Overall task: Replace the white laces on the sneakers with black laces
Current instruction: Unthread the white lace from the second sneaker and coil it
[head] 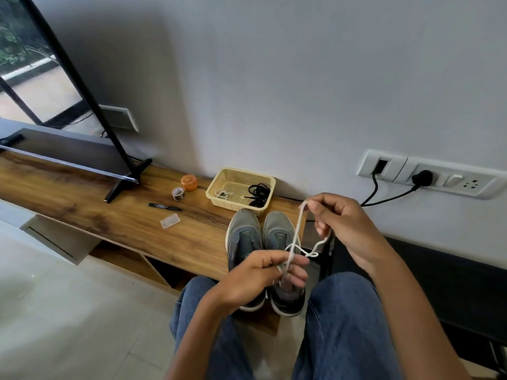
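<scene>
Both hands hold one white lace [297,237] above the grey sneakers [264,242] on the wooden surface [109,215]: left hand [258,278] pinches its lower end, right hand [340,223] grips the loop; black laces [258,193] lie in the basket [216,198] at 12 o'clock

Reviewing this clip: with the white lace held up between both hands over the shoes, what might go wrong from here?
1. The white cotton lace looped between the left hand and right hand shows a small twist near its lower bend; pulling may tighten it into a knot.
2. The black laces lie bunched in the yellow plastic mesh basket, so they may come out tangled.
3. The pair of grey sneakers sits near the wooden bench's front edge; tugging may shift it.
</scene>
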